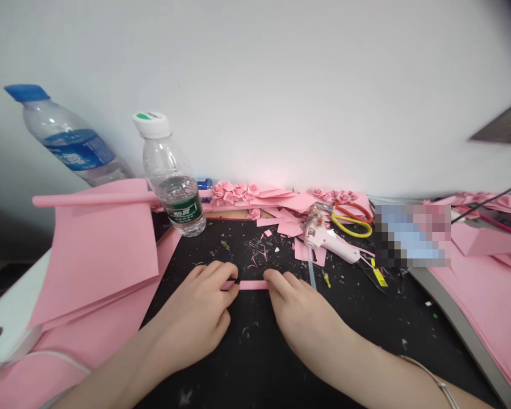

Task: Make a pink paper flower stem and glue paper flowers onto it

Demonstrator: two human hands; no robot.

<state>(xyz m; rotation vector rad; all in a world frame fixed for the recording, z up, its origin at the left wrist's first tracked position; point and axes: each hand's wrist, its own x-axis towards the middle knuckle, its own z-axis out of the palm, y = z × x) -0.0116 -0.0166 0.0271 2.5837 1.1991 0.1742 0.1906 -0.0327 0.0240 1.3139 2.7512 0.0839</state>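
Observation:
A narrow pink strip (254, 285) lies crosswise low over the black work surface (255, 352), between my two hands. My left hand (198, 309) has its fingers pressed together on the strip's left end, where a small dark piece shows at the fingertips. At the right end, the curled fingers of my right hand (296, 309) pinch the same strip. Both hands rest near the surface, and their fingertips hide the strip's ends. Thin pink scraps (259, 254) are scattered just beyond the hands.
A white glue gun (332, 241) and yellow-and-orange-handled scissors (352, 226) lie beyond my right hand. Two bottles (176, 196) stand at the back left. Folded pink paper flowers (238, 192) line the wall. Pink sheets (106, 255) are at left, more (485, 284) at right.

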